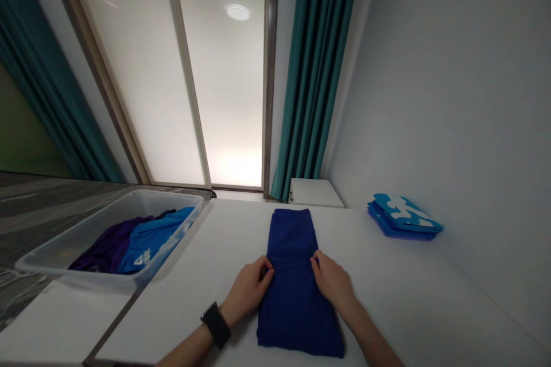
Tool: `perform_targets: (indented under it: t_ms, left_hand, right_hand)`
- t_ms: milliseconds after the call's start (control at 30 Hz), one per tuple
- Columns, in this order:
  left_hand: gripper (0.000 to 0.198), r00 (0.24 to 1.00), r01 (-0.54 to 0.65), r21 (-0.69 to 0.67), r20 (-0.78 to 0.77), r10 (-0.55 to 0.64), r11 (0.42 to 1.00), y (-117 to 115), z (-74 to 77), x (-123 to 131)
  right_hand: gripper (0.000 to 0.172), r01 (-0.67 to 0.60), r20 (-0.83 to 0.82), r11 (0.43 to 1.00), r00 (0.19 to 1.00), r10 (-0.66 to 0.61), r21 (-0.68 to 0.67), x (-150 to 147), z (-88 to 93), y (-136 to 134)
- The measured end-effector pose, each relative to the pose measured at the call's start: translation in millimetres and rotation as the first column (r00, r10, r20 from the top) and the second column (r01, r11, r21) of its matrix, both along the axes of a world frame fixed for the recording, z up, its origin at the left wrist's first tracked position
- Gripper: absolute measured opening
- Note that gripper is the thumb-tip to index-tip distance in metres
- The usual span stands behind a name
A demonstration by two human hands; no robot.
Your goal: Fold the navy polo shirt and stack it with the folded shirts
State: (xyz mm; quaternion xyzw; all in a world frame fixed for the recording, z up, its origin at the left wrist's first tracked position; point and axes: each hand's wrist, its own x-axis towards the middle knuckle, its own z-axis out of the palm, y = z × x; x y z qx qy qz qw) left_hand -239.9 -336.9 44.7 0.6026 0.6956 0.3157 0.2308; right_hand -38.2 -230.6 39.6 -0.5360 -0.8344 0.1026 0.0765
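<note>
A dark blue garment lies folded into a long strip on the white table, running away from me. My left hand, with a black watch on the wrist, has its fingers curled on the strip's left edge. My right hand rests on the garment's right side, its fingers bent and pinching the cloth near the middle.
A clear plastic bin at the left holds purple and light blue garments. A folded stack of blue cloths sits at the right by the wall. A small white box and teal curtains stand behind the table.
</note>
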Motion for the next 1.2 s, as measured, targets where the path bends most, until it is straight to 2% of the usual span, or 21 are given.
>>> perform_targets:
  t_ms: [100,200,300,400,533,633,733,900,1033,1133,1200]
  left_hand:
    - [0.017,1.000,0.001,0.020,-0.003,0.000,1.000,-1,-2.5,-1]
    - [0.016,1.000,0.002,0.023,-0.012,-0.001,1.000,-1,-4.3,-1]
    - [0.016,1.000,0.002,0.021,-0.011,-0.002,1.000,0,-4.0,-1]
    - [0.016,1.000,-0.002,0.003,-0.006,0.002,1.000,2,-3.1,0]
    - [0.017,1.000,0.000,0.003,0.022,0.000,1.000,6,-4.9,-4]
    - [0.017,0.997,0.033,0.010,0.075,-0.033,0.999,8,-6.0,-9]
    - [0.016,0.995,0.052,0.001,0.089,-0.052,0.999,10,-5.2,-10]
    - [0.013,1.000,0.027,0.016,-0.015,-0.027,0.999,9,-4.8,-4]
    - [0.022,0.993,0.023,0.111,-0.119,-0.010,0.994,-6,-0.4,2]
    - [0.038,0.966,0.141,0.198,-0.243,-0.091,0.970,-24,4.4,8]
    - [0.051,0.930,0.253,0.197,-0.320,-0.182,0.947,-35,4.1,11]
  right_hand:
    - [0.029,0.012,0.004,1.000,1.000,-0.012,-0.021,2,0.4,2]
    - [0.025,0.024,0.021,1.000,1.000,-0.023,-0.014,1,1.9,3]
    - [0.026,0.004,0.050,0.993,0.999,-0.010,0.119,-2,8.9,-1]
    - [0.034,-0.134,0.016,0.959,0.991,0.134,0.248,-8,19.6,-18]
    - [0.043,-0.388,-0.117,0.899,0.902,0.416,0.205,-22,22.6,-58]
    - [0.051,-0.460,-0.161,0.879,0.864,0.476,0.130,-30,11.6,-79]
    - [0.060,-0.466,-0.153,0.881,0.868,0.472,0.079,-33,-1.2,-84]
    - [0.066,-0.453,-0.154,0.888,0.874,0.461,0.082,-32,-7.4,-81]
    - [0.066,-0.458,-0.157,0.885,0.871,0.465,0.083,-33,-8.1,-84]
    - [0.064,-0.472,-0.150,0.874,0.862,0.485,0.112,-31,-12.3,-83]
    - [0.060,-0.487,-0.138,0.863,0.853,0.504,0.136,-27,-14.5,-79]
